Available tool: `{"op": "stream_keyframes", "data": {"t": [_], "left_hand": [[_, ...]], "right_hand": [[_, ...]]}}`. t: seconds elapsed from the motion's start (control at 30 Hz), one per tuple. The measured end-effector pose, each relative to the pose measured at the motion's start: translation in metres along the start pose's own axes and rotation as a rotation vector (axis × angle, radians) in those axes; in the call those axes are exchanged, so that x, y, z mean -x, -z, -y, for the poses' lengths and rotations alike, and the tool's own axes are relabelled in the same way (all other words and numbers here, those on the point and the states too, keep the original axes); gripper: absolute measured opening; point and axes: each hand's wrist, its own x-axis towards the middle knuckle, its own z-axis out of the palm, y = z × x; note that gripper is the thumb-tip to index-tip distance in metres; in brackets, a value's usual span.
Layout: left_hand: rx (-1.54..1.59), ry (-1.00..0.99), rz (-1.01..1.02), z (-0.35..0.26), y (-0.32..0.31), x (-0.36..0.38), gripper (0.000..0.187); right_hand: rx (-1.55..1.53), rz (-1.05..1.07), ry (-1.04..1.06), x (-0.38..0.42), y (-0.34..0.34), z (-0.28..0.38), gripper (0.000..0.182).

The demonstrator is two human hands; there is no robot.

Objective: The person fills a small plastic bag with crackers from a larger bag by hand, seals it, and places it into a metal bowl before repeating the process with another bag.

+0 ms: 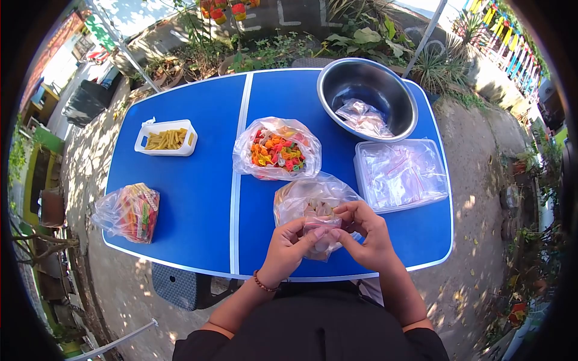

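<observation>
A small clear zip bag [318, 234] is pinched at its top edge between the fingers of my left hand [290, 245] and my right hand [366, 236]. Both thumbs press on its reddish seal strip, and pale contents show faintly through the plastic. Just behind my fingers lies a larger clear plastic bag [328, 185], partly hidden by my hands. Farther back, an open plastic bag [241, 157] holds red, orange, yellow and green pieces [278, 151]. To the right of my right hand sits a clear plastic box [365, 195] with flat clear bags [406, 165] in it.
A metal basin [328, 90] at the back right holds several filled clear packets [364, 117]. On the left of the blue table [186, 198] are a white basket [174, 151] of yellowish sticks [165, 139] and a bag of colourful packets [133, 212]. A stool [173, 286] stands below the near edge.
</observation>
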Motion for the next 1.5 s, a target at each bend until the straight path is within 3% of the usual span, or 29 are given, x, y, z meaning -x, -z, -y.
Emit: {"op": "stream_keyframes", "data": {"t": [0.17,0.23,0.47,0.77,1.17,1.5], "left_hand": [[0.070,-0.057,-0.064,0.002,0.000,0.000,0.027],[-0.029,-0.155,-0.072,0.004,0.001,-0.001,0.024],[-0.298,-0.254,-0.141,-0.001,-0.001,0.004,0.017],[-0.616,-0.560,-0.175,-0.003,-0.009,0.000,0.008],[-1.034,-0.850,-0.145,-0.005,-0.011,-0.002,0.015],[-1.186,-0.983,-0.173,-0.012,-0.012,0.002,0.013]], "right_hand": [[-0.013,-0.008,0.027,0.001,0.002,-0.008,0.021],[-0.103,-0.054,0.008,0.002,-0.001,0.000,0.018],[0.184,-0.054,0.218,0.000,0.006,0.000,0.010],[0.316,-0.093,0.413,0.001,-0.002,0.004,0.013],[0.402,-0.035,0.559,0.002,-0.004,0.002,0.018],[0.478,-0.027,0.583,0.009,0.003,0.008,0.020]]}}
